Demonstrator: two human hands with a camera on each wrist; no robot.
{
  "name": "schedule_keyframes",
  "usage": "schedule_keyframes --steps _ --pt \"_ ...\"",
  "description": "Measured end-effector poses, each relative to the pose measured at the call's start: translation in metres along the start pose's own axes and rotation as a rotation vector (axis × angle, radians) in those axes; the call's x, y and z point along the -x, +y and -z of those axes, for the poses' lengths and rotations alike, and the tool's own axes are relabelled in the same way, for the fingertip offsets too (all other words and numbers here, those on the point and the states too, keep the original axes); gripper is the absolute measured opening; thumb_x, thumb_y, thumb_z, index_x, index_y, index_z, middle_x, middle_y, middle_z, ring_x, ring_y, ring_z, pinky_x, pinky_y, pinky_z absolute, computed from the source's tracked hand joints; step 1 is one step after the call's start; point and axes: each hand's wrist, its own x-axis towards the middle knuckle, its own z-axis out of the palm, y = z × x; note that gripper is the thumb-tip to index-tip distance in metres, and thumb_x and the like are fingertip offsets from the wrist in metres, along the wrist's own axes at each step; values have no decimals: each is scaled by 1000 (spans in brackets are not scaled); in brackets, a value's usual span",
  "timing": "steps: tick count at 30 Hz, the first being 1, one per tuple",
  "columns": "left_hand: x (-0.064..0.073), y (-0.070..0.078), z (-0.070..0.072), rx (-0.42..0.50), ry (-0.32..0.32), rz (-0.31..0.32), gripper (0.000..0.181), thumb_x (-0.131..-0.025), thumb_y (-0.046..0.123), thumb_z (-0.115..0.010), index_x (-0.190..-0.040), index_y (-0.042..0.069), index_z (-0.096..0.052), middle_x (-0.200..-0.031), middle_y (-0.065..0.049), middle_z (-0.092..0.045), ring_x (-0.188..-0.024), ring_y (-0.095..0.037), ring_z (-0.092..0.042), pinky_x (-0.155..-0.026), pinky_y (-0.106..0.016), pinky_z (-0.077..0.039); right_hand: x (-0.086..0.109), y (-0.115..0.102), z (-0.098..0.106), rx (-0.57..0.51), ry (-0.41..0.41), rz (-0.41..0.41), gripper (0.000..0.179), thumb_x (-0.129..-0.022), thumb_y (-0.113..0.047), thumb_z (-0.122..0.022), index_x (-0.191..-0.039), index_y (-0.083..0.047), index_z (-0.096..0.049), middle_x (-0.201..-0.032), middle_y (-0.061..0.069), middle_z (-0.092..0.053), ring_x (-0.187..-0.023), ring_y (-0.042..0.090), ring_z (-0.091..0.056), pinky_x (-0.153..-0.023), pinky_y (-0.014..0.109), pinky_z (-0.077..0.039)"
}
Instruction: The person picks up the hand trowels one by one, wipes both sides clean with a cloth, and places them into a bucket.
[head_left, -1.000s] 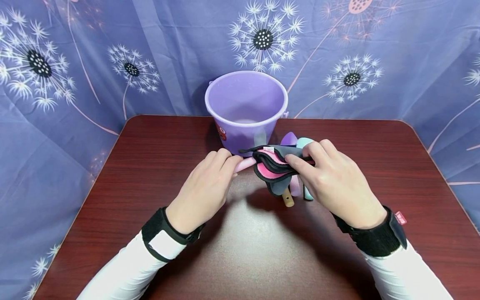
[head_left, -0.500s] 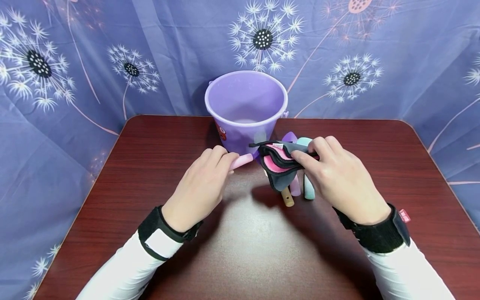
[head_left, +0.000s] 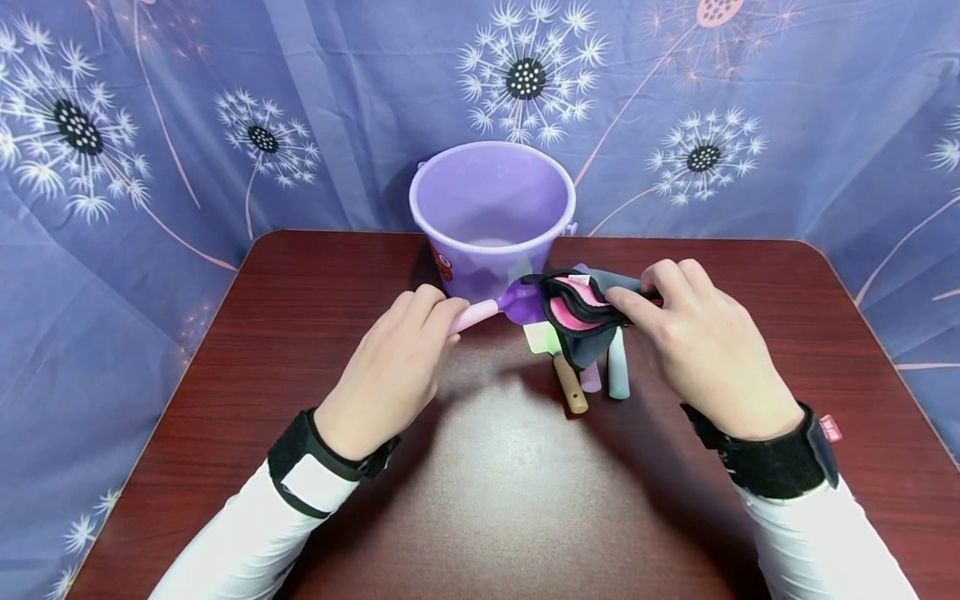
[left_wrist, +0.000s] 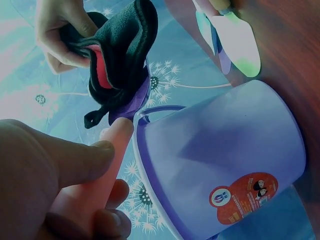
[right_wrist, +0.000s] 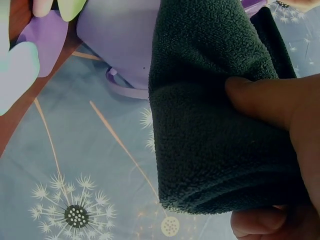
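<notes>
My left hand [head_left: 390,367] grips the pink handle of a toy shovel [head_left: 476,317]. In the left wrist view the thumb and fingers curl around that handle [left_wrist: 117,145], and the purple blade [left_wrist: 136,101] is partly behind a cloth. This folded dark grey cloth [head_left: 588,343] has pink layers and black edging. My right hand [head_left: 697,350] pinches its right end, the thumb lying on the fleecy side [right_wrist: 210,115] in the right wrist view. Cloth and shovel overlap in the head view, both held above the table.
A purple bucket [head_left: 487,271] with a red sticker stands at the table's back edge. Below the cloth lie small tools: one with a wooden handle [head_left: 570,383] and pale green blade, one with a turquoise handle [head_left: 618,367], one with a lilac handle [head_left: 591,379].
The right hand has moved right and up with the cloth, while the left hand has shifted slightly left with the shovel. More of the shovel's purple blade shows, as does the pale green blade beneath.
</notes>
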Motion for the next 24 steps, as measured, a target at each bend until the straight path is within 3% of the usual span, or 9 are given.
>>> schedule_keyframes --steps 9,19,24 --pt "0 -2 1 9 9 0 20 -100 11 -58 -115 -2 -60 -95 -9 -51 -76 -26 -45 -64 -34 -40 -1 4 6 53 35 24 31 -88 12 -49 -108 -5 -66 -93 19 -51 -78 39 -44 -59 44 -41" --pt "1 1 -2 16 -32 3 21 -97 8 -60 -116 -3 -60 -95 -8 -50 -78 -24 -44 -66 -33 -40 -5 -1 5 47 29 81 34 -92 13 -41 -106 -3 -68 -94 19 -50 -79 40 -45 -63 45 -41" --pt "0 3 -3 11 -47 -11 22 -99 8 -58 -117 -4 -60 -95 -8 -49 -79 -25 -44 -68 -34 -40 -6 -7 1 22 24 102 32 -91 13 -46 -107 -3 -69 -93 19 -51 -79 38 -45 -62 44 -41"
